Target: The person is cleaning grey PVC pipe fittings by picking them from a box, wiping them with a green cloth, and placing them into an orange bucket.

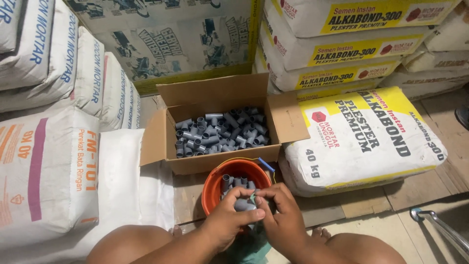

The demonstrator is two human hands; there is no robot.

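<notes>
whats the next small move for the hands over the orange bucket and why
Probably finish handling the grey pipe fitting pinched between the left hand and right hand, then drop it in the orange bucket directly below, which already holds similar fittings.

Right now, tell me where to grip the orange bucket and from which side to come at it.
Grip the orange bucket by its bare left rim, coming from above on the left. The near rim is covered by the left hand and right hand holding a grey pipe fitting, the cardboard box presses against the far side, and a white cement sack lies to the right.
</notes>
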